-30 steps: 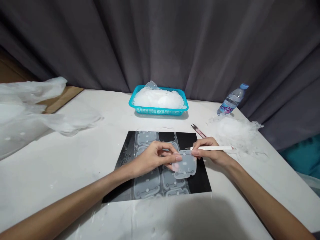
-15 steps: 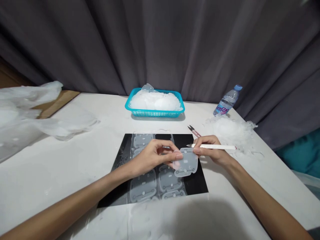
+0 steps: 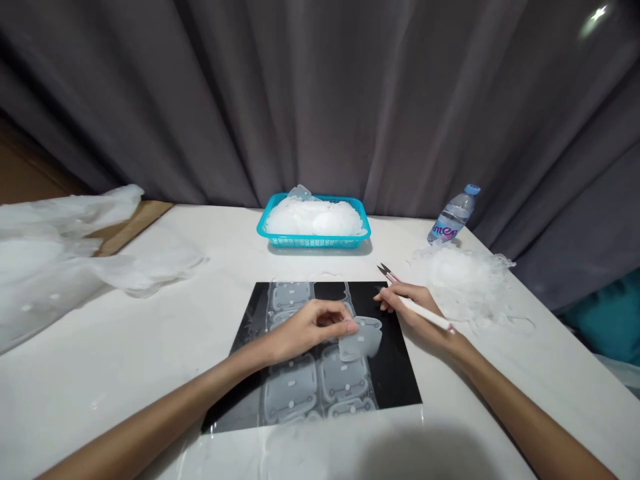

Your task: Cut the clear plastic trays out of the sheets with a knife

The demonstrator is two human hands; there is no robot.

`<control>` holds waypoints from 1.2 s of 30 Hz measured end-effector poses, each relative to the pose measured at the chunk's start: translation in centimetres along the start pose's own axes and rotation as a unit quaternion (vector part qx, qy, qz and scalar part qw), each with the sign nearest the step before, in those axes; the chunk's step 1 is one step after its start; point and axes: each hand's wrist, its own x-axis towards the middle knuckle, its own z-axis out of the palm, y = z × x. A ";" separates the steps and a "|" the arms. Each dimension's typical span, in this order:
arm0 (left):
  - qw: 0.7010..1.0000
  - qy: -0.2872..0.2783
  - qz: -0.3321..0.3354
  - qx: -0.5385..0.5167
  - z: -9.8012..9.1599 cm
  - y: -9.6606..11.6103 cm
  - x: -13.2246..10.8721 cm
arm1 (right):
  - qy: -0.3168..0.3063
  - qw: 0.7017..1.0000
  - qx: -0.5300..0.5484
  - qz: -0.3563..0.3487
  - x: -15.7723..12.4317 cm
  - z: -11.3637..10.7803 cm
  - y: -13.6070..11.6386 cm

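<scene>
White table (image 3: 135, 333), far curtain (image 3: 325, 100) grey. Left hand (image 3: 310, 330) pinches translucent piece (image 3: 363, 340) over black mat (image 3: 397, 367); right hand (image 3: 418, 327), fingers curled around white tool (image 3: 430, 315), at mat's right edge.

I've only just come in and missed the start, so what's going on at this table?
The left hand pinches a translucent piece by its edge above a black board. The right hand holds a white pen-like tool, apart from that piece. A clear sheet of similar pieces lies on the board. Farther back, a blue basket holds a white heap, and a bottle stands behind some wispy scraps.
</scene>
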 end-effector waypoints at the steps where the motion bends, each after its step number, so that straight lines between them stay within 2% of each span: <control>1: 1.000 0.004 -0.002 0.011 -0.3 -0.3 0.0 | 0.018 0.998 -0.054 -0.041 0.1 0.3 0.5; 4: 0.999 0.031 0.005 0.042 -1.3 -0.3 -0.3 | 0.043 0.966 -0.184 -0.177 0.4 1.0 1.9; 6: 0.995 0.064 0.027 0.076 -2.0 0.3 -0.2 | 0.048 0.946 -0.224 -0.228 0.6 1.4 2.5; 8: 0.987 0.106 0.053 0.109 -3.2 1.2 0.5 | 0.050 0.937 -0.241 -0.250 0.8 1.8 2.7; 10: 0.975 0.161 0.077 0.137 -5.2 2.4 2.2 | 0.052 0.928 -0.259 -0.264 0.9 2.1 2.7; 15: 0.910 0.327 0.115 0.227 -11.4 5.0 8.3 | 0.060 0.914 -0.286 -0.281 1.0 2.3 2.6; 17: 0.883 0.374 0.113 0.261 -12.5 5.1 9.0 | 0.063 0.911 -0.291 -0.284 1.0 2.3 2.7; 18: 0.874 0.383 0.114 0.277 -12.4 4.9 8.7 | 0.062 0.911 -0.292 -0.286 1.0 2.2 2.7; 20: 0.871 0.363 0.119 0.309 -11.1 4.0 6.5 | 0.060 0.910 -0.294 -0.285 1.0 2.2 2.8; 25: 0.898 0.217 0.108 0.368 -6.3 0.2 -2.7 | 0.047 0.918 -0.285 -0.272 0.7 1.9 3.0; 28: 0.896 0.162 0.067 0.408 -5.9 -1.8 -6.6 | 0.040 0.947 -0.239 -0.209 0.2 1.7 2.6; 30: 0.905 0.131 0.052 0.401 -6.4 -2.8 -7.7 | 0.034 0.975 -0.179 -0.126 -0.2 1.6 2.1; 32: 0.912 0.117 0.049 0.391 -6.9 -3.2 -7.9 | 0.018 0.990 -0.128 -0.064 -0.5 1.8 1.3; 36: 0.905 0.120 0.050 0.404 -6.9 -3.3 -7.8 | -0.035 0.996 -0.075 -0.037 -0.7 3.1 -1.2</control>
